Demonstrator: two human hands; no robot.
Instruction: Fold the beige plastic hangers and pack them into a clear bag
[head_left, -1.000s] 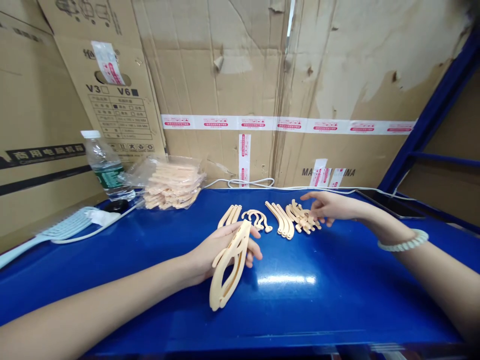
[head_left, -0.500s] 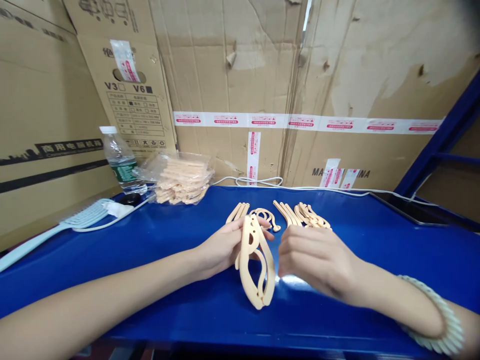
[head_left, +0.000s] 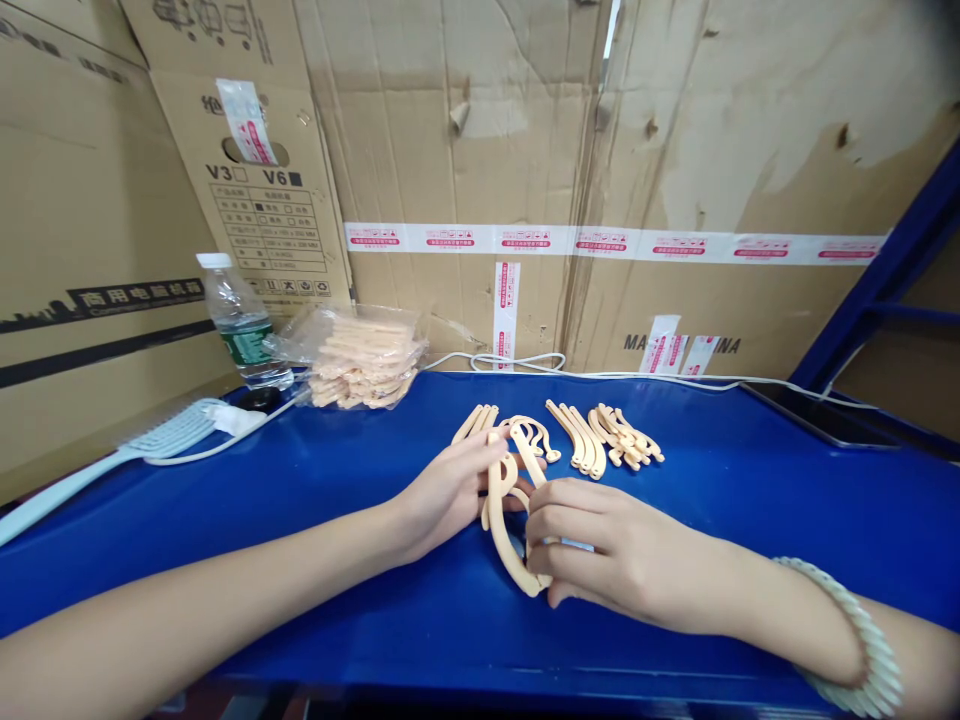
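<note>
A cream plastic folding hanger (head_left: 504,540) is held over the blue tabletop, its curved arms pointing down toward me. My left hand (head_left: 457,490) is closed round its upper end, thumb on top and fingertips behind. My right hand (head_left: 607,545) grips the hanger's right arm near the lower tip and hides part of it. Just beyond my hands lie curved hook pieces (head_left: 536,430), with several straight arm pieces (head_left: 476,422) to their left. More arm pieces (head_left: 581,440) lie to the right, beside a pile of small curved parts (head_left: 626,437).
A clear bag of cream parts (head_left: 364,360) sits at the back left by a water bottle (head_left: 244,330). A pale blue hairbrush (head_left: 150,440) lies at the left. A dark tablet (head_left: 817,415) is at the right. A white cable (head_left: 637,378) runs along the cardboard wall (head_left: 450,170).
My right hand has moved left and down and taken hold of the hanger's right arm. The hanger's two arms are now further apart at the top.
</note>
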